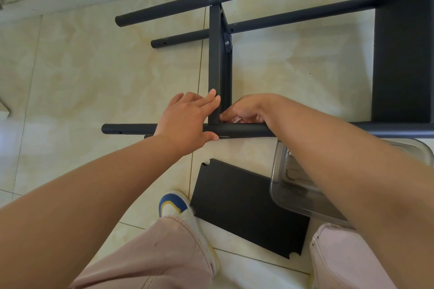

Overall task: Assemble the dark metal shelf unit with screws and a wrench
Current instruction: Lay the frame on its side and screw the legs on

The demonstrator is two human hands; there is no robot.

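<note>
Left hand [187,119]: lay on near tube [246,129] of dark shelf frame [219,58] on tiled floor [94,73], fingers straight against the upright crossbar, thumb under the tube; right hand [249,110]: fingers curled, pinching a small pale piece at the joint; loose dark panel [244,206] below; clear plastic container [296,185] rightmost.
</note>
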